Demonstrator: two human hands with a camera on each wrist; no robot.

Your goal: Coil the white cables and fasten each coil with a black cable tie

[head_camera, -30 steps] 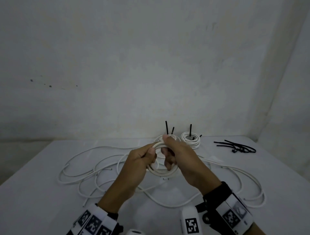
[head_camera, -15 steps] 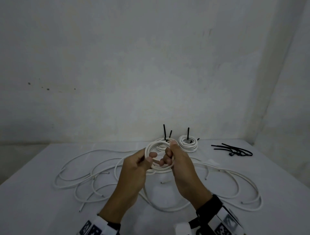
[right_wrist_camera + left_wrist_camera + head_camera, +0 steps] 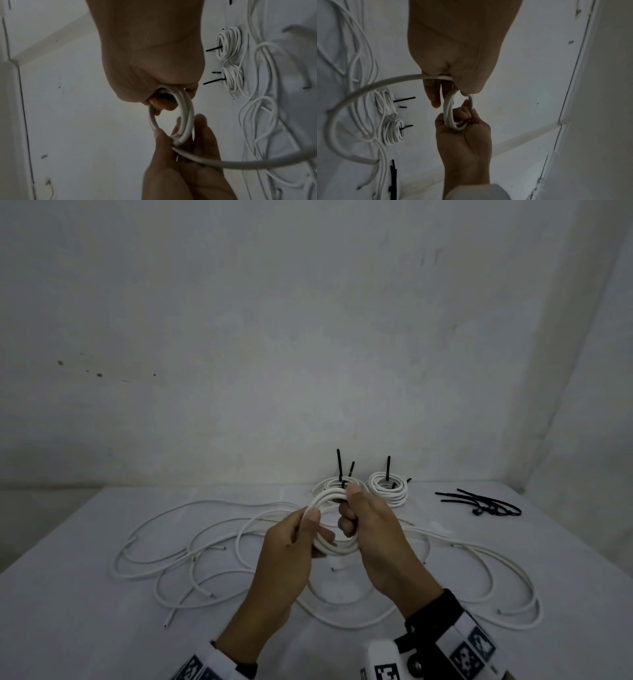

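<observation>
1. I have the half-made coil (image 3: 334, 529) raised off the table (image 3: 68, 628), at the centre of the head view, so each new turn can be laid on without dragging against the loose cables below.

2. My left hand (image 3: 291, 546) grips the left side of the coil: thumb pressed on the outer face, fingers curled behind. I judge this pinch is what stops the turns from springing apart.

3. My right hand (image 3: 373, 529) holds the right side, fingers curled through the ring's opening and thumb on top near the upper edge. In the right wrist view the loops (image 3: 173, 115) run straight out of that closed fist.

4. The free tail (image 3: 351, 108) leaves the left hand's grip and sweeps toward the left edge of the left wrist view, so there is still cable to wind, I think.

5. Two finished coils (image 3: 388, 491) sit just above my hands in the head view, each with black tie ends standing up, parked at the back out of the way.

6. The spare black cable ties (image 3: 479, 503) lie at the right of the head view, well apart from the hands. I would need one once the tail is wound in.

7. The loose white cables (image 3: 191, 556) sprawl across the table left and right of my wrists; snagging one with the tail looks like the main risk.
</observation>
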